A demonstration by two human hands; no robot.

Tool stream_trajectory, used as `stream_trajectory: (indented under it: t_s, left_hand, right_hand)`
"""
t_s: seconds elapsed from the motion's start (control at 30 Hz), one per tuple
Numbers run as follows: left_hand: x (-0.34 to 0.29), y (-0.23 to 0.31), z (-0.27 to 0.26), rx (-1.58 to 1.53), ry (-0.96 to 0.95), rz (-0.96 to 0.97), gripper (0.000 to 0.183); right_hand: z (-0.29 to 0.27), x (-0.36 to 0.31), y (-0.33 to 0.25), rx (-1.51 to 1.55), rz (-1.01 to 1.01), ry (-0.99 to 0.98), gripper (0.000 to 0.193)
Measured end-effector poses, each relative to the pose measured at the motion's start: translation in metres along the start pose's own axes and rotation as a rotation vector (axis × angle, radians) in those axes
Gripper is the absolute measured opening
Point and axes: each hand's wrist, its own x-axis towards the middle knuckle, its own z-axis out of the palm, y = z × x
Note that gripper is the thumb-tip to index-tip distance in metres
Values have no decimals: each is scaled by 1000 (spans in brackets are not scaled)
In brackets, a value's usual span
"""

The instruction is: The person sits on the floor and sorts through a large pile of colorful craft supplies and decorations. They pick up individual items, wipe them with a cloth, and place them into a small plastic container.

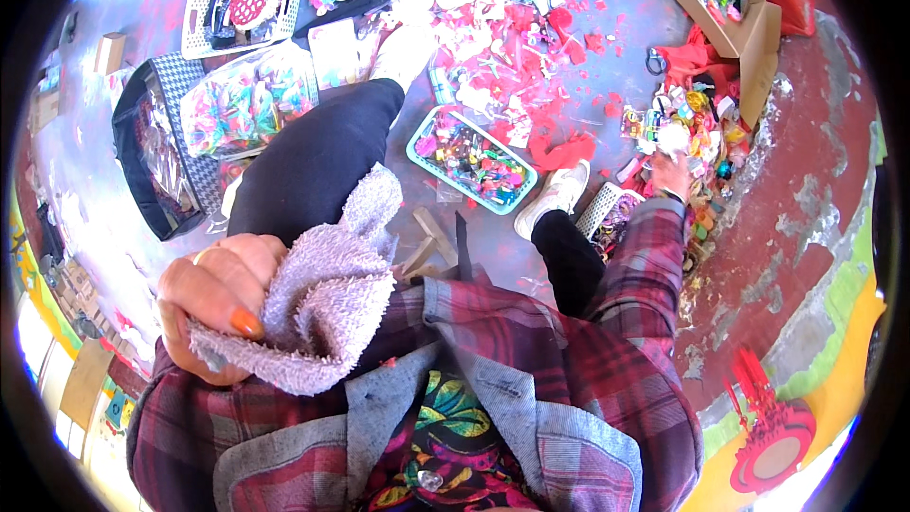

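My left hand (223,299) is closed around a bunched lilac terry cloth (327,308), raised over my left thigh. The cloth's folds hang out past my fingers. Far to the right, my right hand (671,173) reaches down to a pile of small mixed trinkets (716,137) on the floor. A small white roundish thing (673,139) lies right at its fingertips; whether the fingers grip it is too small to tell. Beside that wrist stands a white perforated basket (602,209) with small dark and coloured items in it.
Between my feet sits a light-blue tray (471,159) of small colourful pieces. To the left are a bulging clear bag (248,102), a black houndstooth box (180,137) and a white basket (190,19). An open cardboard box (758,52) stands far right. Red scraps litter the floor ahead.
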Motion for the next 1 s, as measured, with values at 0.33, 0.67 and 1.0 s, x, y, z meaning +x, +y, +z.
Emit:
stream_trajectory:
  t_s: [0.33, 0.67, 1.0]
  left_hand:
    - [2, 2, 16, 109, 32, -63, 34]
    - [-1, 7, 2, 165, 7, -135, 31]
    - [-4, 4, 10, 236, 77, -40, 35]
  right_hand:
    - [30, 42, 48, -2269, -204, -214, 23]
    - [269, 57, 279, -1929, -76, 61, 39]
    - [264, 59, 291, -1642, -2, 146, 26]
